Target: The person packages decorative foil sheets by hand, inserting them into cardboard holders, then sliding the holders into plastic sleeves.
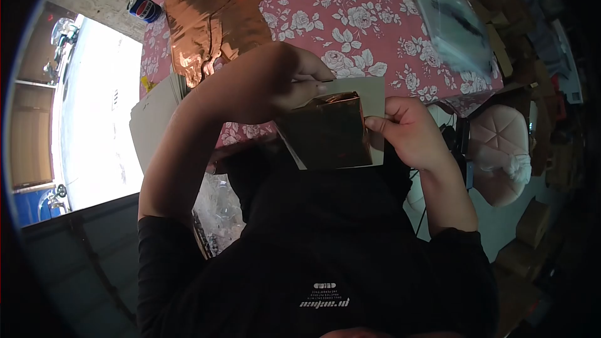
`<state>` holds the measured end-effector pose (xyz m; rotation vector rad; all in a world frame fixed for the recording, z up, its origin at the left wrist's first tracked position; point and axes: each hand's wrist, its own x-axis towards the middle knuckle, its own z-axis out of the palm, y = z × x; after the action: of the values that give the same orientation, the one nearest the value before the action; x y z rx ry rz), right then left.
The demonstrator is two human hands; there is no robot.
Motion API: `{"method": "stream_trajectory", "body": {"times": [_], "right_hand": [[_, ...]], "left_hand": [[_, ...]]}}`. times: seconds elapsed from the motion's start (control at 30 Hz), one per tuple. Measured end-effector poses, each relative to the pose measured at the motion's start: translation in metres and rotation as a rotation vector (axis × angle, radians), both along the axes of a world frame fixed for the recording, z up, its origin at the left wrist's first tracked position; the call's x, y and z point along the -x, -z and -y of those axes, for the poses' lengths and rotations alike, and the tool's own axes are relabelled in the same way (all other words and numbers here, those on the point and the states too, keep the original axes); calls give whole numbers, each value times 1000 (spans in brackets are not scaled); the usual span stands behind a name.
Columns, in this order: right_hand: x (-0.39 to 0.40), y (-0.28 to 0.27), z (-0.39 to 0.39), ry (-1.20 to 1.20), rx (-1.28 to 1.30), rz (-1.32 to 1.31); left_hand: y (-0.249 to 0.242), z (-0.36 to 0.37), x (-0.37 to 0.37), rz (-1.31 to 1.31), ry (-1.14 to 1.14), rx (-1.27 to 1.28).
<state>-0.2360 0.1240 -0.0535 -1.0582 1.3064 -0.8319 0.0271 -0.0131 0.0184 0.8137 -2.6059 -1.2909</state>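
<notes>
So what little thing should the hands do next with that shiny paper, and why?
Probably press the shiny copper sheet flat along its right edge. It lies over the grey card, which still shows bare at the top and right. The left hand pins its top edge and the right hand pinches the side, so smoothing looks like the likely next step.

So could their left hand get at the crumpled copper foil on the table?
Probably yes: the copper foil lies uncovered on the floral tablecloth just beyond the left hand, but that hand is busy pinching the foil-wrapped card.
</notes>
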Motion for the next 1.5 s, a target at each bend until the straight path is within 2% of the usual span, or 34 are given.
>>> {"method": "stream_trajectory", "body": {"times": [0.1,0.33,0.53,0.63,0.7,0.73,0.8,0.87,0.93,1.0,1.1,1.3,1.37,1.5], "right_hand": [[-6,-6,0,20,-56,-64],[-10,-9,-3,18,-60,-18],[-9,-7,-8,53,38,-66],[-6,-2,-9,48,152,-125],[-5,4,-6,76,285,-58],[-4,2,-6,75,286,-58],[-3,-3,-6,19,92,-78],[-4,0,-6,18,107,-110],[-6,1,-5,20,121,-145],[-9,-1,-5,46,41,-37],[-9,5,-3,44,43,0],[-4,17,0,30,150,78],[-2,9,1,28,118,57],[0,1,2,7,84,8]], "left_hand": [[3,-1,1,9,-24,-27],[5,-5,0,-46,-13,-107],[-5,-25,6,-57,-111,-96],[-10,-29,8,-20,-162,-60],[-9,-30,8,0,-168,-68],[-8,-30,9,17,-165,-63],[-3,-27,9,35,-164,-55],[4,-24,9,9,-169,-164],[4,-26,10,22,-173,-158],[3,-28,12,31,-173,-153],[4,-30,15,66,-167,-145],[6,-28,16,-26,-221,-168],[5,-24,15,23,-154,-149],[10,-22,13,48,-164,-121]]}}
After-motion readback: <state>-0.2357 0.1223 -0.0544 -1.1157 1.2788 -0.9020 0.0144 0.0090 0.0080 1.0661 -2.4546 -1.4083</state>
